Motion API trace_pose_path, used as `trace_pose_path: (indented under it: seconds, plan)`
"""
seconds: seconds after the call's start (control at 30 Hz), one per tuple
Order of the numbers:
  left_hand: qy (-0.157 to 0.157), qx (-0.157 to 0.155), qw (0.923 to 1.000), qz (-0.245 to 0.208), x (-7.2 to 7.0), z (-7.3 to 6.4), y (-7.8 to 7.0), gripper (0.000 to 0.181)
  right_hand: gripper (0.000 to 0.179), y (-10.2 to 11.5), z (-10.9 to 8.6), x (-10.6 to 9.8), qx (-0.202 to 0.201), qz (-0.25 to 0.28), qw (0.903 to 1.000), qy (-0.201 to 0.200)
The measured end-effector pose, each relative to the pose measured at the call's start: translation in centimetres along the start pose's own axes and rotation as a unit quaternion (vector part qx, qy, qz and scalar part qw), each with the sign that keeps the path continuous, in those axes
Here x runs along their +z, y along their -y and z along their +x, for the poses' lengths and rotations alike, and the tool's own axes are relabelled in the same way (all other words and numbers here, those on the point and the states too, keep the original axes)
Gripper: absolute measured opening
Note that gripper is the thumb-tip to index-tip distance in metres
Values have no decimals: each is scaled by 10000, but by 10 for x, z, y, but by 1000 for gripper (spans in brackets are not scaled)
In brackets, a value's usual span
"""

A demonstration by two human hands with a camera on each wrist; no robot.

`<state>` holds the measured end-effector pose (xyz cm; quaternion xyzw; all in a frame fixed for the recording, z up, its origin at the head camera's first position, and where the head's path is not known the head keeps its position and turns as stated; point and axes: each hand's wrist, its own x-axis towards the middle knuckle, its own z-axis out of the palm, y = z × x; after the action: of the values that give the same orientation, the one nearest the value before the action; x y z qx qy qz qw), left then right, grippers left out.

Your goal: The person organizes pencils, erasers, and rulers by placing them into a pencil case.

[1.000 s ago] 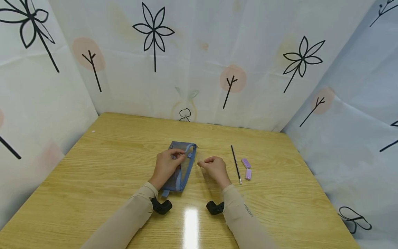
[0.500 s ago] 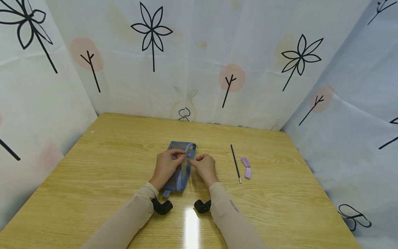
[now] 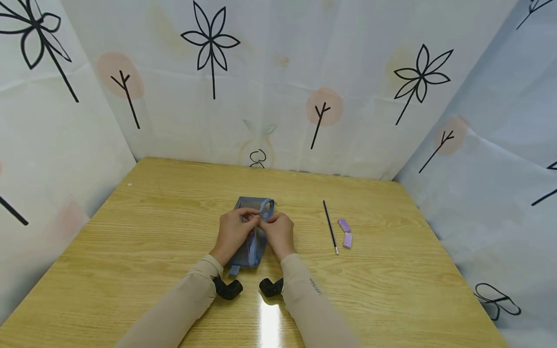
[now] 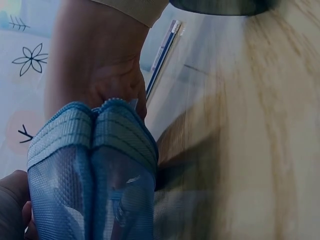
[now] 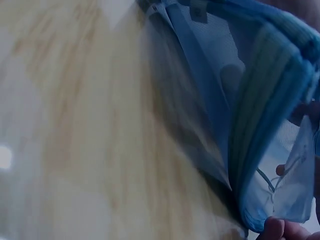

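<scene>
A blue mesh zip pouch (image 3: 254, 249) lies on the table under both hands, its zipped opening spread. My left hand (image 3: 232, 234) grips the pouch's left side near the opening; in the left wrist view part of that hand (image 4: 12, 197) shows beside the mesh. My right hand (image 3: 279, 234) has come to the opening, thumb and fingertips almost meeting the left hand's. In the right wrist view, its fingertips (image 5: 276, 229) pinch the lower edge of a clear plastic piece (image 5: 297, 185) at the pouch mouth. What this piece is cannot be made out.
To the right lie a dark pencil (image 3: 330, 227) with a white end and two purple erasers (image 3: 344, 225), one behind the other. A pale speck (image 3: 129, 184) sits at the far left of the wooden table (image 3: 174, 193). Patterned cloth walls (image 3: 270, 87) stand around the back and sides.
My right hand has moved left from beside the pouch to its opening, meeting the left hand. The left hand has stayed in place on the pouch.
</scene>
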<state>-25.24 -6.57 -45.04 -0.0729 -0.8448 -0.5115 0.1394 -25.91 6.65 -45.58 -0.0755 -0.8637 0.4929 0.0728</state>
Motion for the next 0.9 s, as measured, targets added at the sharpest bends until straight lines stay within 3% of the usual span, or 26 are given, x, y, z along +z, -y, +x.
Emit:
trace_pose_path:
  seconds: [0.27,0.57,0.9]
  plan:
    - [-71,-46,10000,8,-1,0,-3,14,30,4,2,6,-342,-395,9986,36]
    - [-41,-36,10000,-23,-1,-1,-4,15,28,6,3,9,-283,-624,9976,-72]
    - [-82,-92,9999,-42,-1,0,-3,13,21,6,2,7,-482,-846,9952,-73]
